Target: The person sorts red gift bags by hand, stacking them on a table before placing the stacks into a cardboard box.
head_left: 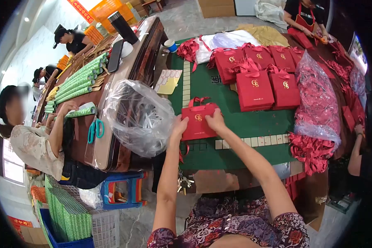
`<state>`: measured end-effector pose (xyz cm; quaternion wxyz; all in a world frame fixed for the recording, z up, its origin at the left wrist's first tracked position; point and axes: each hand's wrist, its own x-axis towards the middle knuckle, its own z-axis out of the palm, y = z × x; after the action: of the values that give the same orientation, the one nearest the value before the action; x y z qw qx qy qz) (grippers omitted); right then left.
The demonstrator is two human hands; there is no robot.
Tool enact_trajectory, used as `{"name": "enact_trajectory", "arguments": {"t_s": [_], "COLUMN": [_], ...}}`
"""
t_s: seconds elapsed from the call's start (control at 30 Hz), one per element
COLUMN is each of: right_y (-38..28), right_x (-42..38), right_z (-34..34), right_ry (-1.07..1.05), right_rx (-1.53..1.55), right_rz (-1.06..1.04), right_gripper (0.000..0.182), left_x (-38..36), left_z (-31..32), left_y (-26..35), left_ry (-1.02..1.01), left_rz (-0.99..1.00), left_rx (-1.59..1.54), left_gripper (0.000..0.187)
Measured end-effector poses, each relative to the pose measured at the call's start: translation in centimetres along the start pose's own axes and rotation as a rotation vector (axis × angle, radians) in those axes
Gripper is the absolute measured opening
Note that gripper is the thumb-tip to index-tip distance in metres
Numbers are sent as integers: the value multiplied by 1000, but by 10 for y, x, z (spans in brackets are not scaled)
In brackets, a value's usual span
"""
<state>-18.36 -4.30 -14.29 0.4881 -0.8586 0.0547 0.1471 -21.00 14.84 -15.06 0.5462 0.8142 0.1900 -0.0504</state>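
Observation:
A small red gift bag (198,129) with a gold logo and a red ribbon handle is held upright over the green table mat (206,91). My left hand (179,126) grips its left edge, thumb on the front. On the opposite edge, my right hand (215,122) pinches the bag the same way. The fingers behind the bag are hidden. Farther back on the right stand several finished-looking red bags (255,91) in rows, ribbons on top. A loose red ribbon (185,152) hangs just below my left hand.
Left of my hands sits a clear plastic bag (140,120) with white strips inside. Teal scissors (96,131) lie beside green patterned rolls (80,78). A long plastic sack of red ribbons (318,95) lies on the right. Rows of tiles (254,141) edge the mat. Other people work on both sides.

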Motion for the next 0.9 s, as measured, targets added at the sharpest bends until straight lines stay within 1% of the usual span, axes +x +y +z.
{"name": "enact_trajectory", "arguments": {"t_s": [0.07,0.1,0.13,0.17,0.2,0.27,0.3,0.33,0.4,0.43,0.47,0.53,0.57,0.6,0.67,0.73,0.77,0.8,0.83,0.87,0.9], "right_y": [3,5,9,15,27,75,94,93,116,125,131,135,131,130,131,122,121,143,139,144,156], "right_x": [-15,-27,-44,-59,-74,-96,-110,-137,-166,-181,-195,-218,-232,-244,-255,-262,-260,-239,-231,-213,-188], "right_z": [-31,-49,-69,-87,-102,-115,-120,-132,-141,-147,-152,-164,-169,-172,-174,-177,-180,-174,-183,-183,-185], "right_ry": [-87,-81,-122,-161,-206,-218,-211,-188,-140,-104,-95,-56,-51,-49,13,166,208,154,214,273,306], "right_rx": [401,396,438,481,462,466,443,433,506,504,558,610,660,710,682,454,343,547,396,508,470], "right_rz": [-200,-203,-229,-259,-275,-290,-297,-264,-280,-273,-287,-299,-324,-349,-377,-389,-349,-350,-321,-361,-418], "right_gripper": [45,45,44,43,40,40,40,38,31,31,28,24,23,22,23,26,32,37,40,41,44], "left_x": [-47,-65,-77,-94,-111,-158,-173,-187,-215,-226,-234,-247,-254,-259,-265,-263,-261,-259,-258,-254,-242], "left_z": [2,6,14,25,37,62,76,90,116,126,132,138,140,140,138,138,142,148,147,145,151], "left_y": [43,57,51,41,33,31,18,4,-10,-11,-11,-8,-6,-5,7,15,21,28,40,52,54], "left_ry": [-42,-76,-79,-124,-171,-258,-272,-290,-315,-283,-319,-212,-226,-251,-245,-291,-290,-289,-339,-389,-391], "left_rz": [35,72,76,203,333,365,315,261,181,233,241,393,371,374,456,485,403,315,248,177,206], "left_rx": [-62,-124,-129,-254,-380,-523,-507,-489,-551,-571,-571,-476,-548,-549,-519,-505,-590,-674,-709,-735,-736], "left_gripper": [48,46,46,48,51,55,55,54,52,44,44,32,22,22,20,24,27,30,33,36,37]}}
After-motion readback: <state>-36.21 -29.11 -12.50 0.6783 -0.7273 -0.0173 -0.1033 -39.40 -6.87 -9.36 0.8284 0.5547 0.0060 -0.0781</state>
